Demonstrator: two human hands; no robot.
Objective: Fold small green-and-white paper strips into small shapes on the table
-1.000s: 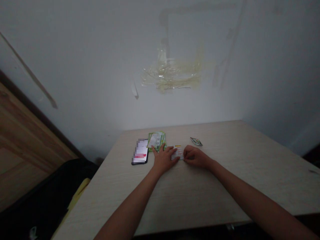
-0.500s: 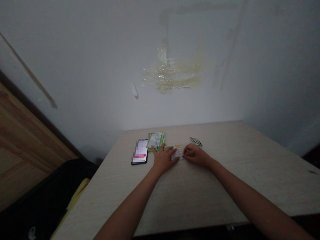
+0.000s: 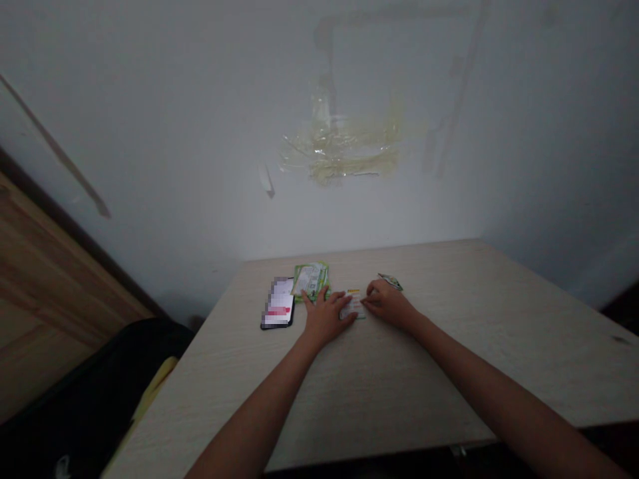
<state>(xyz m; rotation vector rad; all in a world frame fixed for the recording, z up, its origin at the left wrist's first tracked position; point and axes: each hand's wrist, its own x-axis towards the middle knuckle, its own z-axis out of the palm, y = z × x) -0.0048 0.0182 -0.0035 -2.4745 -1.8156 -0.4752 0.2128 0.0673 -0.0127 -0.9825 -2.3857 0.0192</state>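
A small white printed card or packet [image 3: 355,306] with an orange strip at its top lies flat on the table. My left hand [image 3: 324,318] rests with fingers spread, its thumb and fingertips on the card's left part, so that side is covered. At the card's right edge, my right hand [image 3: 389,305] has its thumb and forefinger pinched together. Whatever is between those fingertips is too small to make out. Green-and-white packets [image 3: 310,276] lie stacked just beyond my left fingers. Behind my right hand sits a small folded packet [image 3: 392,281], partly hidden by the knuckles.
A phone [image 3: 278,303] with a lit, blurred screen lies left of the packets. The pale wooden table [image 3: 369,399] meets a wall [image 3: 224,133] with old tape on it. A dark bag [image 3: 100,386] and yellow cloth are beside the table's left edge.
My right hand's pinched fingertips have moved slightly away from me and left along the card's right edge. My left hand and the card stay in place.
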